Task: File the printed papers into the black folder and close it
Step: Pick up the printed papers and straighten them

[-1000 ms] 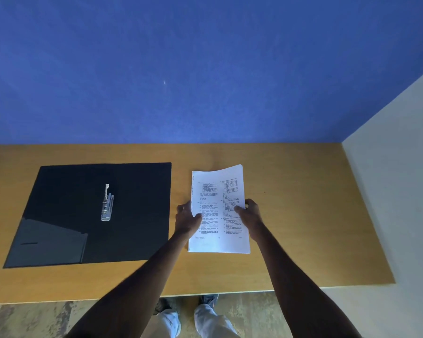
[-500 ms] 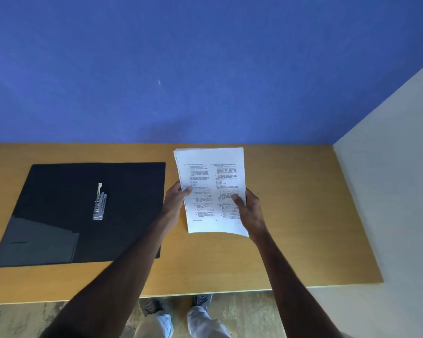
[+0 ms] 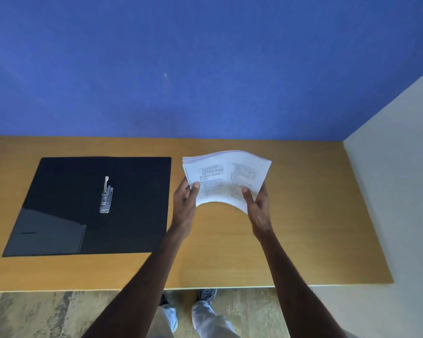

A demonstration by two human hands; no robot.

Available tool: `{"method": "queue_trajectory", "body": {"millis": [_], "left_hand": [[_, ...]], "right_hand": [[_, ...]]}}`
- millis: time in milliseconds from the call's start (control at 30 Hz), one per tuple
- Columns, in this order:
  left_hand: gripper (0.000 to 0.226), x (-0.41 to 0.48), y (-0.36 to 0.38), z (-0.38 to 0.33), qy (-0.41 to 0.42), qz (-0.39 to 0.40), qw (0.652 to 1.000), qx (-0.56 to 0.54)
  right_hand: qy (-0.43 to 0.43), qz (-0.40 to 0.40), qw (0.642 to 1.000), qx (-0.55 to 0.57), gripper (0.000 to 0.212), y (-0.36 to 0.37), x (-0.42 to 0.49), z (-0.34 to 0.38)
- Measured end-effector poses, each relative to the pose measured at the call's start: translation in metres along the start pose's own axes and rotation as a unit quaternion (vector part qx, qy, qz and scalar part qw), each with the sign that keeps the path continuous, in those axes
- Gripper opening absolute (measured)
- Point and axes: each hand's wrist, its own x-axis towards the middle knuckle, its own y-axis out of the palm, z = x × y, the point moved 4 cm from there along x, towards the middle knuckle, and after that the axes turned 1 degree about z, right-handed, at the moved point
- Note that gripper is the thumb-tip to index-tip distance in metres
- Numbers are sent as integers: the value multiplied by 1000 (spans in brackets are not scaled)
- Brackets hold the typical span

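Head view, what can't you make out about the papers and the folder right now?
- Papers: print too small and blurred to read; sheet count unclear, and the underside faces away.
- Metal clip in the folder: too small to tell if open or latched.
- Left hand and right hand: fingers behind the papers are hidden.

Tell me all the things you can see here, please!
table: one, light wood, against the wall
black folder: one, black, lying open on the table's left part
metal clip: one, silver, in the folder's middle
printed papers: one stack, white with black print, held up bent above the table, right of the folder
wall: blue behind, pale grey at right
floor: patchy brown-grey, below the table edge
shoes: two, dark, on the floor
left hand: one, gripping the papers' left edge
right hand: one, gripping the papers' right edge
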Motion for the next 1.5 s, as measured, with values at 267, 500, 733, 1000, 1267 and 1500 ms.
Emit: {"method": "queue_trajectory", "body": {"millis": [267, 500, 733, 1000, 1267, 1500], "left_hand": [[30, -7, -6, 16, -45, 0, 997, 59], [23, -2, -9, 11, -61, -28, 996, 60], [11, 4, -20, 19, -195, -84, 976, 56], [110, 15, -49, -23, 25, -93, 954, 284], [22, 21, -39, -28, -26, 33, 977, 208], [21, 9, -40, -10, -52, -13, 990, 133]], "right_hand": [[81, 18, 995, -55, 38, -4, -10, -37], [75, 21, 988, -135, 29, -7, -3, -27], [-36, 91, 949, -301, 37, -18, 26, 30], [-126, 127, 754, -632, 38, -12, 38, 72], [-143, 135, 740, -643, 34, -16, 34, 69], [-12, 72, 962, -265, 14, -81, 39, 36]]}}
